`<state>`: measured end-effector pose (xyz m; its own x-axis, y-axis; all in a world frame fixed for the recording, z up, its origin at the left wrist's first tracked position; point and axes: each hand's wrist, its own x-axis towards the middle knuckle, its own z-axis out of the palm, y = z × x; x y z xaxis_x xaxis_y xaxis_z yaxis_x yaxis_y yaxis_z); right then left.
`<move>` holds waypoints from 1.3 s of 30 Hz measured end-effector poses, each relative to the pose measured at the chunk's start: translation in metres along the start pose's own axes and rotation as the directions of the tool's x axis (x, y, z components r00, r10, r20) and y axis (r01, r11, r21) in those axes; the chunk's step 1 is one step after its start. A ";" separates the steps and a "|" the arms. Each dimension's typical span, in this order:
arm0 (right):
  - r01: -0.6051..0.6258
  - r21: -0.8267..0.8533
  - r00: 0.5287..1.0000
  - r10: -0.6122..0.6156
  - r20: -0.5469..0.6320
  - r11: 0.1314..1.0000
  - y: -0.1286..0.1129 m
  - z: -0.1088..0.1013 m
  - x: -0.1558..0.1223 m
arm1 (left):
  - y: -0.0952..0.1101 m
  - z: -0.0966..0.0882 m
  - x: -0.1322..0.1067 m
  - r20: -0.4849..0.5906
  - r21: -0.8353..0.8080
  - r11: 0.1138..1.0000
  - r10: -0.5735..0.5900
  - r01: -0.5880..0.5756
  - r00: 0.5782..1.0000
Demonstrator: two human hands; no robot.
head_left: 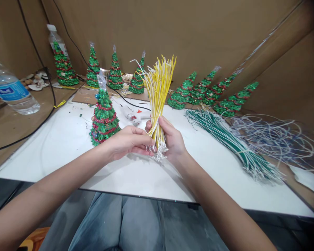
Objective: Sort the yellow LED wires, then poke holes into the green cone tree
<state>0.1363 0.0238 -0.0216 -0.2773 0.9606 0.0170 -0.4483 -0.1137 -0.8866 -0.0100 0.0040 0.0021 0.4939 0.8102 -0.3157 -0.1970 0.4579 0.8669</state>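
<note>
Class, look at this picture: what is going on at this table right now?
A person holds a bundle of yellow wires upright in both hands: the right hand grips it near the bottom and the left hand touches its lower end. A small green tree stands beside the left hand, a glue gun lies behind, and green wires lie to the right.

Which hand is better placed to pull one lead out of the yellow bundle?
Left hand, probably. Its fingertips pinch at the bare wire ends at the bottom of the yellow wire bundle, while the right hand wraps the bundle and keeps it upright above the white board.
</note>
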 end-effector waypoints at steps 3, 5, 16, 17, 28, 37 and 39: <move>-0.012 0.007 1.000 0.012 0.002 1.000 0.001 -0.001 0.000 | 0.000 0.001 -0.001 -0.019 0.026 1.000 0.000 0.000 1.000; -0.021 0.017 1.000 0.021 0.004 1.000 0.002 -0.001 0.001 | 0.001 0.002 -0.001 -0.030 0.048 0.999 -0.004 0.005 1.000; -0.135 0.067 0.986 0.127 0.111 0.989 0.000 -0.002 0.002 | 0.004 0.007 -0.003 -0.070 0.142 0.990 0.035 -0.025 0.997; -0.155 0.072 0.983 0.146 0.115 0.985 -0.001 -0.002 0.002 | 0.004 0.007 -0.003 -0.069 0.146 0.989 0.038 -0.028 0.997; -0.116 -0.086 0.973 0.131 0.191 0.989 -0.008 -0.003 -0.005 | 0.005 0.005 -0.004 -0.042 0.149 0.988 0.045 -0.038 0.998; -0.100 -0.087 0.969 0.117 0.216 0.991 -0.004 -0.007 0.000 | 0.004 0.002 -0.003 0.022 0.138 0.988 0.060 -0.062 0.998; -0.095 -0.071 0.969 0.109 0.221 0.993 -0.004 -0.007 0.000 | 0.004 0.002 -0.004 0.026 0.145 0.987 0.063 -0.066 0.998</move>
<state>0.1437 0.0262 -0.0212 -0.5050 0.8628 0.0220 -0.3584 -0.1864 -0.9148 -0.0115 0.0021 0.0076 0.5024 0.8277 -0.2500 -0.1041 0.3450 0.9328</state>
